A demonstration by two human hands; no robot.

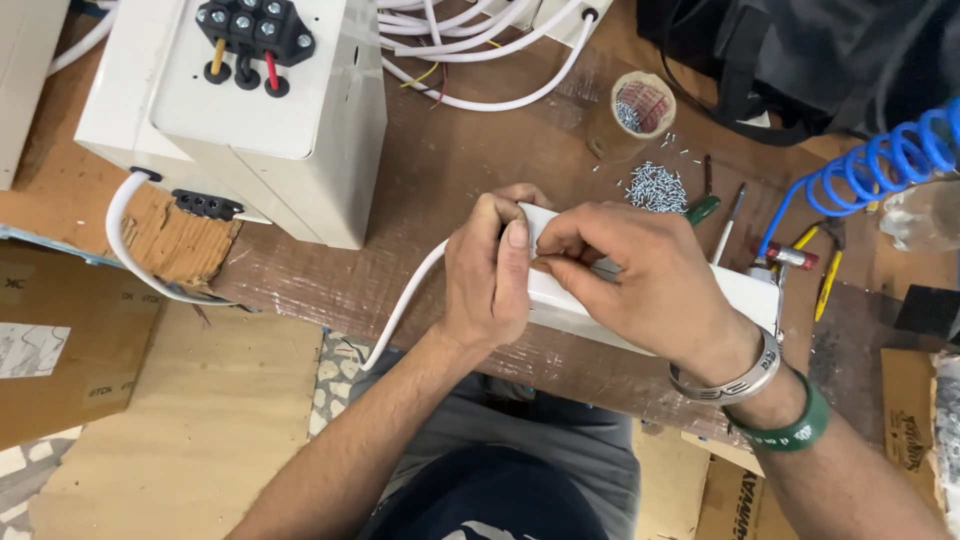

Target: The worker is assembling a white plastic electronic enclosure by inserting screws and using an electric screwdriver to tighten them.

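Left hand [488,272] and right hand [630,278] both grip a white plastic box [745,295] with its white cable [400,312], above the tabletop [450,150].

Head view, looking down on a brown wooden surface [450,170]. Left hand [487,275] wraps the near end of a long white plastic block [745,290], fingers curled over its top. Right hand [640,275] lies across the block, fingertips pinching at its upper edge just beside the left thumb. A white cable [400,310] leaves the block under the left hand and drops off the surface edge. Right wrist carries a metal bangle [735,378] and a green band [790,430].

Left of the hands: white metal box [300,130] with black terminal strip [255,28]. Behind: pile of small screws [655,187], tape roll [640,108], blue coiled hose [880,160].
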